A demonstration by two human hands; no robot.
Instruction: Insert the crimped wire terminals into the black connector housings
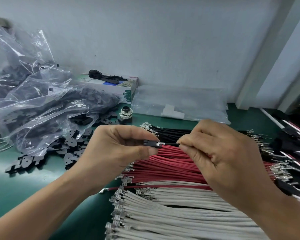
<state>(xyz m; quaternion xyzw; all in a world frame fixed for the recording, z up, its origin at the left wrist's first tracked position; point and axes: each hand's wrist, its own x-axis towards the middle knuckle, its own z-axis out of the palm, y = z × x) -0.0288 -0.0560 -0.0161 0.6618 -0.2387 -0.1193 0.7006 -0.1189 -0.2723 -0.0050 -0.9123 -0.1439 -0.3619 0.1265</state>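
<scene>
White wires (171,213) nearest, hands above: left (118,149) pinching small black housing (150,143), right (220,153) pinching silver-tipped black wire (170,144).

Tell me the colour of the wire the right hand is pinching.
Black wire, seen in the head view.

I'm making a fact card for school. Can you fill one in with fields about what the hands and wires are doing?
left hand: pinches a black connector housing
right hand: pinches a black wire
terminal: metal tip at the housing's opening, partly visible
wire piles: black, red, white
loose housings: beside plastic bags
table: green
</scene>
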